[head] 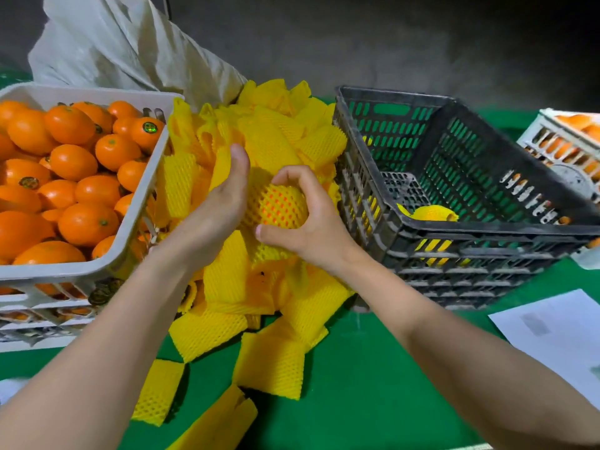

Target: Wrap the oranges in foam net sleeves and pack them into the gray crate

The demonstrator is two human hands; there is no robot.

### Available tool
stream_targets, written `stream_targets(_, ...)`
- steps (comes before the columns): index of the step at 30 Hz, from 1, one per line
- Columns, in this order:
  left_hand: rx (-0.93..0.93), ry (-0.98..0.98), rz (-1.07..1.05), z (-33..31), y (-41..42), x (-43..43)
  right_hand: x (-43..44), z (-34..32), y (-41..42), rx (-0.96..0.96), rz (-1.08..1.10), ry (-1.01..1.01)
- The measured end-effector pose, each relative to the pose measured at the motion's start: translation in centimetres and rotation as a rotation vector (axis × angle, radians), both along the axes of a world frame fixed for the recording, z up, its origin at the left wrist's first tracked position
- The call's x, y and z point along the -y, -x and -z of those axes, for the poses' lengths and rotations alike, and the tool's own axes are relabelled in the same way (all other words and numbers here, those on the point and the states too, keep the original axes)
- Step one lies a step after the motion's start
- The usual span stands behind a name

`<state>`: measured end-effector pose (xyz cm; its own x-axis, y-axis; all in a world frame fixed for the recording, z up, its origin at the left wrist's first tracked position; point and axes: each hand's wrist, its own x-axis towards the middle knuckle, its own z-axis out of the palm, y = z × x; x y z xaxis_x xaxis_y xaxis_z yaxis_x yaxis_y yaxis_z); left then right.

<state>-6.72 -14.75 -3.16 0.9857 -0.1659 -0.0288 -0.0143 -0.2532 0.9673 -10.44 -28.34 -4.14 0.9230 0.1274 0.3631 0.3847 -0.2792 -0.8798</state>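
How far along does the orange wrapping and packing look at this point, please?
Barely begun. Done: one wrapped orange lies in the gray crate. In hand: the left hand and right hand hold a sleeved orange over the pile of loose sleeves, not yet in the crate. Left: the white crate is full of bare oranges.

We are seeing a white paper sheet [552,332] lying near right on the green worktop [373,384], and a crumpled pale sack [107,43] slumping far left.
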Motion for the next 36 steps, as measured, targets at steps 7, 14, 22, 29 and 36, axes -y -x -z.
stream_targets(7,0.24,0.041,0.095,0.2,-1.9,2.6,7.9,-5.6,-3.9,0.286,0.394,-0.183)
stream_targets(14,0.207,-0.568,0.408,4.8,-4.0,4.3,18.1,-3.7,-10.0,-0.394,0.485,0.489)
stream_targets(22,0.128,-0.664,0.57,6.6,-3.8,4.2,17.3,2.6,-11.7,-0.905,-0.286,1.261)
stream_targets(29,0.097,-0.396,0.228,7.1,-4.0,4.0,17.5,2.9,-11.5,-0.999,-0.345,1.383)
stream_targets(36,-0.215,0.09,0.118,5.7,-2.9,2.8,17.2,1.6,-11.0,-1.005,-0.43,1.324)
